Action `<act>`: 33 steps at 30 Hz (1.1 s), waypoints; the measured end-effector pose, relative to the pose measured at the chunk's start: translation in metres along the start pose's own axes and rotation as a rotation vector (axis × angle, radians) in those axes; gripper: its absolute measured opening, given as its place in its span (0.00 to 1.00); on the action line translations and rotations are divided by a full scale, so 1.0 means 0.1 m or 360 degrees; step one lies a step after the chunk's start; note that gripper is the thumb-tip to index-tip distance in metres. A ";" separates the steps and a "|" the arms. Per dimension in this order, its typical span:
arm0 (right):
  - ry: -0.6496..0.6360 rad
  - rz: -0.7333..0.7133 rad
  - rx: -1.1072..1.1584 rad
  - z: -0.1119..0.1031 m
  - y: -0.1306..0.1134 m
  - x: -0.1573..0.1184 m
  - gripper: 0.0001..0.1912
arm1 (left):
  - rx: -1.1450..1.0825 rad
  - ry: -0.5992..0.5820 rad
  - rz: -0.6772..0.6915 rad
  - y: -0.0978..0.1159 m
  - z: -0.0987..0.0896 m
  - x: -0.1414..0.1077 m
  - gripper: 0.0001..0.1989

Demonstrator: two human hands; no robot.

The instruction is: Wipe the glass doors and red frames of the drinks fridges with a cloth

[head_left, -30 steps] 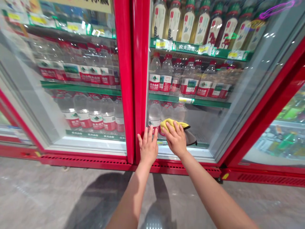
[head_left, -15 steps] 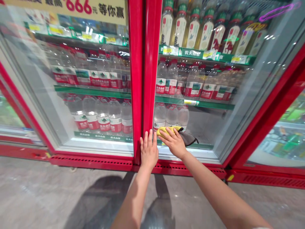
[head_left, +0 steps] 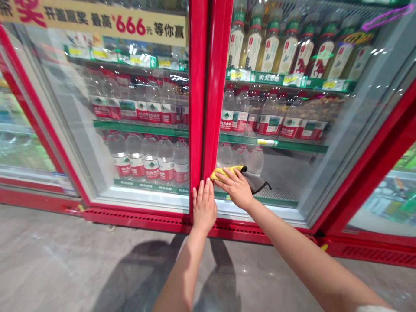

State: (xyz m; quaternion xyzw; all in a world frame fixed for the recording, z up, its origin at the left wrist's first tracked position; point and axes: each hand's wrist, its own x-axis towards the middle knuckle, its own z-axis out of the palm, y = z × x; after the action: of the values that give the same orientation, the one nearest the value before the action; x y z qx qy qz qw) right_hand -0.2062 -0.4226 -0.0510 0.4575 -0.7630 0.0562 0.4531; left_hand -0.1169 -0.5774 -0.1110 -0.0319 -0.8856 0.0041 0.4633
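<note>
My left hand (head_left: 204,208) lies flat against the red door frame (head_left: 213,108), low down where the two fridge doors meet. Its fingers point upward and hold nothing. Just to its right, my right hand (head_left: 236,187) presses a yellow and grey cleaning cloth (head_left: 255,182) onto the right glass door (head_left: 286,171). The cloth's yellow side shows above the fingers, and its grey part with a black edge hangs out to the right. Behind the glass, close to the cloth, stand clear water bottles (head_left: 255,161), partly covered by it.
More water bottles (head_left: 151,162) fill shelves behind the left door. Tea-coloured bottles (head_left: 286,52) line an upper right shelf. A yellow banner (head_left: 97,21) crosses the left door. A red vented base (head_left: 136,219) runs above the grey floor (head_left: 48,260). Another fridge (head_left: 383,203) adjoins on the right.
The view has shifted, so the fridge appears farther right and slightly lower. Against the door, my right hand and the cloth have moved left and a little up, nearer the red frame.
</note>
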 end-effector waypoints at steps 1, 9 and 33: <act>0.0027 0.0046 -0.0010 -0.04 0.02 0.06 0.25 | -0.0002 -0.0003 0.0005 -0.01 -0.01 0.00 0.42; 0.0155 0.0125 -0.0044 0.00 -0.03 0.29 0.24 | 0.0021 -0.0016 0.0010 -0.08 -0.07 -0.01 0.42; 0.0075 -0.0270 0.0000 0.18 -0.15 0.10 0.22 | 0.0106 0.0114 -0.0093 -0.17 -0.23 -0.03 0.40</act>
State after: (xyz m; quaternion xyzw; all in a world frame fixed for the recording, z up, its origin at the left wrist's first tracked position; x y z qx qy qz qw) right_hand -0.2080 -0.4468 -0.0595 0.5190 -0.7107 0.0285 0.4741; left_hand -0.0973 -0.5946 -0.0994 0.0091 -0.8684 0.0188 0.4954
